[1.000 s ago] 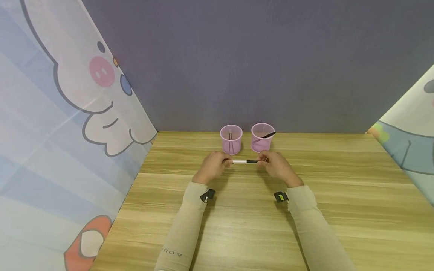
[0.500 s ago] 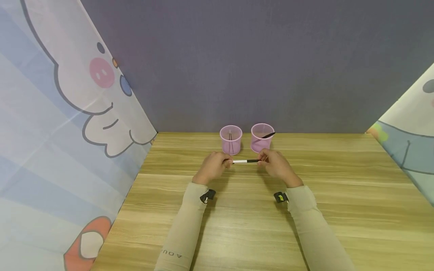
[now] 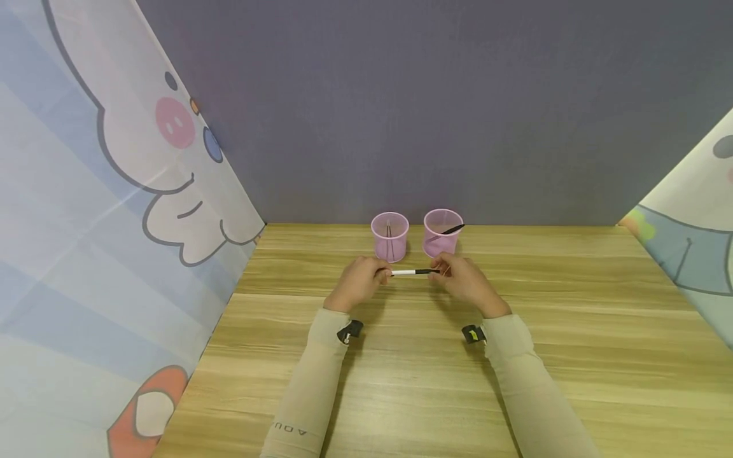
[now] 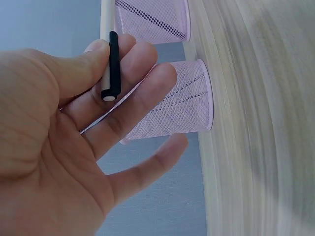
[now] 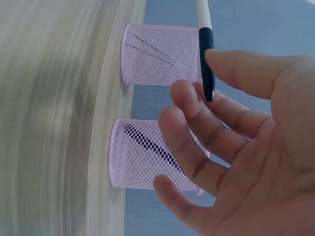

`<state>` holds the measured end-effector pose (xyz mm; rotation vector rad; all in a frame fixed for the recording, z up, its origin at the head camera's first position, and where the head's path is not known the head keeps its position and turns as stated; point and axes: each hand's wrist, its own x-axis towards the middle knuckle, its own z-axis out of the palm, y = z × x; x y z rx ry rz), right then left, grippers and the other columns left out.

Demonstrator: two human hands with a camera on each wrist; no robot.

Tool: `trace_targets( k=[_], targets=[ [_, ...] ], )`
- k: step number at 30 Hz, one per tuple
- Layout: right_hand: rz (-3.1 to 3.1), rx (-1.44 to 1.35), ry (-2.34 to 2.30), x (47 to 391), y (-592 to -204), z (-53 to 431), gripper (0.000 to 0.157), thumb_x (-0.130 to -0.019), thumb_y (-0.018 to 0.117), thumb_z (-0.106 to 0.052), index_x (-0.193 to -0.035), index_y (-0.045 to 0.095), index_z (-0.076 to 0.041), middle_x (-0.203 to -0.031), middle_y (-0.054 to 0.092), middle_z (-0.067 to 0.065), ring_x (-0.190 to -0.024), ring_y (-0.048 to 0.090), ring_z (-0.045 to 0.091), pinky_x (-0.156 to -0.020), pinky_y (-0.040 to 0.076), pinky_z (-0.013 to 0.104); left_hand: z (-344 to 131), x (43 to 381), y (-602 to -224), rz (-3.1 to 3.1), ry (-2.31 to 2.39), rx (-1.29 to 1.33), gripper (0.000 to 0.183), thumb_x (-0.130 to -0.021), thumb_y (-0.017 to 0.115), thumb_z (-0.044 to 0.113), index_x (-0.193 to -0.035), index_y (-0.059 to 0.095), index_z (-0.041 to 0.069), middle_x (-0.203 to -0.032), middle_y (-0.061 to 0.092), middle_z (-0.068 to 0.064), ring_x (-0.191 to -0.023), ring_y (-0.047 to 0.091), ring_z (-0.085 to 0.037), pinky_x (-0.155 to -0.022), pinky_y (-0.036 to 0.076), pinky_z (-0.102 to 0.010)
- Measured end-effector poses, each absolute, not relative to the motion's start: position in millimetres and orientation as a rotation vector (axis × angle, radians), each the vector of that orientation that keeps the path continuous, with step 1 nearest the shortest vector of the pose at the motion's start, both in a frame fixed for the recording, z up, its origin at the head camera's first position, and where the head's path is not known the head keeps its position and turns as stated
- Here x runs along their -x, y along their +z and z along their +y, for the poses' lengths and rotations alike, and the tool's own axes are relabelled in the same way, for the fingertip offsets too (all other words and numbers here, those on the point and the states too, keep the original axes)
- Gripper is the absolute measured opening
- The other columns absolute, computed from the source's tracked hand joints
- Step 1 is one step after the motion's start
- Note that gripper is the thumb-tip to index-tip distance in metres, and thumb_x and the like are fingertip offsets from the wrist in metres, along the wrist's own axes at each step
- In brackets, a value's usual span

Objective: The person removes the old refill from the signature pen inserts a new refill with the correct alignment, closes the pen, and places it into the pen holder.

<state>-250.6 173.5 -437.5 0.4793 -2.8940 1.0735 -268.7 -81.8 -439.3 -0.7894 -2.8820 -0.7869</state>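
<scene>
The pen [image 3: 405, 272] looks smooth plastic, the cups [image 5: 160, 54] open mesh, the desk [image 3: 412, 394] faintly glossy wood grain, the sleeves [image 3: 312, 381] matt cloth.

The pen [image 4: 113, 64] runs off the top edge in both wrist views; the head view's bottom edge crops both sleeves [image 3: 314, 381].

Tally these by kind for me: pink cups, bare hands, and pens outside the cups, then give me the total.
Pink cups: 2, the left cup and the right cup
Bare hands: 2, the left hand and the right hand
Pens outside the cups: 1, the white-and-black pen
Total: 5
</scene>
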Motion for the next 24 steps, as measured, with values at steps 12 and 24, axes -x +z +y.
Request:
trace_targets(
  k=[12,24],
  targets=[
    [-2.927,-0.514,1.075,250.8,-436.6,174.6,0.027,-0.107,0.051,-0.018,-0.093,0.069,-0.003,-0.08,0.067,0.009,-0.069,0.052,0.016,-0.062,0.042,0.031,-83.0,269.1,-439.9,-2.859,-0.779,0.806,0.015,-0.101,0.064,0.019,-0.1,0.077,0.01,-0.078,0.071,0.001,-0.074,0.065,-0.012,-0.075,0.057,-0.033],
    [-2.942,-0.528,1.085,252.4,-439.9,177.0,0.03,-0.109,0.047,-0.017,-0.089,0.066,-0.006,-0.077,0.062,0.005,-0.069,0.051,0.015,-0.064,0.042,0.03,-81.2,266.8,-436.6,-2.881,-0.786,0.799,0.017,-0.102,0.063,0.02,-0.101,0.076,0.01,-0.08,0.072,0.0,-0.076,0.067,-0.012,-0.077,0.057,-0.034]
  ],
)
